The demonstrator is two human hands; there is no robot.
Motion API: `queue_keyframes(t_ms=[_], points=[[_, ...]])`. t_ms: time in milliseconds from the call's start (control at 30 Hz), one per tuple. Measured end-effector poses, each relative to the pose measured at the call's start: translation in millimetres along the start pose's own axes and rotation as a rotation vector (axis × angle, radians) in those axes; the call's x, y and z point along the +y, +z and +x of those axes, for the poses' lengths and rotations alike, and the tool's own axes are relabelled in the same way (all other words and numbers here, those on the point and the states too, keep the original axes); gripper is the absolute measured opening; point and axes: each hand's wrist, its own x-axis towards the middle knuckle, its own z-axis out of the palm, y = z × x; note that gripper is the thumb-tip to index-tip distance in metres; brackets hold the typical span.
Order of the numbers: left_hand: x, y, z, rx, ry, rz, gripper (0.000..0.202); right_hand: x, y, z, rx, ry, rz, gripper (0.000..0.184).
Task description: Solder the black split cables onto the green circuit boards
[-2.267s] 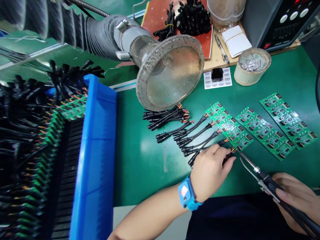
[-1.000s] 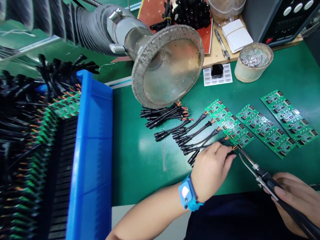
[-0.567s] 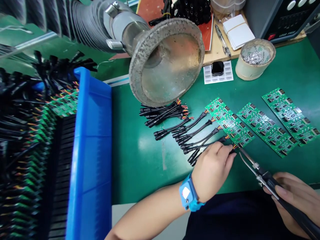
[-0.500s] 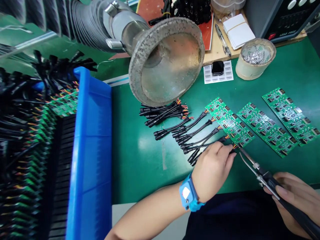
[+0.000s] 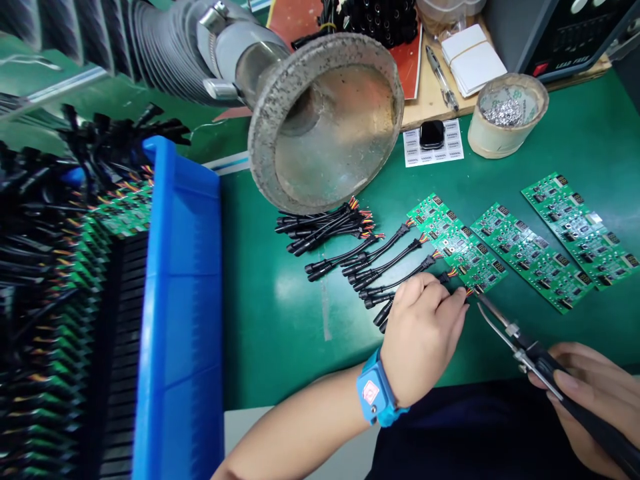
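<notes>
My left hand, with a blue wrist strap, pinches a black connector cable by its wire end at the near corner of the leftmost green circuit board panel. My right hand grips a black soldering iron. The iron's metal tip points up-left at the cable's coloured wires on the board edge. Three more black cables lie joined to the same panel, fanning out to the left.
A metal fume funnel on a ribbed hose hangs over the mat. Loose black cables lie below it. Two more board panels sit right. A blue bin stands left; a soldering station and paper cup stand behind.
The view has shifted slightly. My left fingers have lifted and re-pinched the cable end a little. The iron tip stays at the board corner.
</notes>
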Motion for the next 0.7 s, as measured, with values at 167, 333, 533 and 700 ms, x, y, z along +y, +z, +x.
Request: queue_keyframes(t_ms=[167,333,533,700], points=[[-2.7,4.6,-0.5,0.031,0.037,-0.036,0.018,-2.4,5.4,1.3,0.034,0.042,0.001,0.063],[-3.3,6.7,0.1,0.051,0.043,-0.037,0.018,-3.0,5.6,3.2,-0.020,0.046,0.047,0.065],[-2.7,5.4,1.5,0.036,0.047,-0.036,0.018,-4.3,5.9,5.3,0.011,0.043,0.011,0.059],[-2.2,6.2,1.7,0.033,0.036,-0.035,0.019,-5.1,4.5,3.6,0.031,0.078,0.016,0.057]])
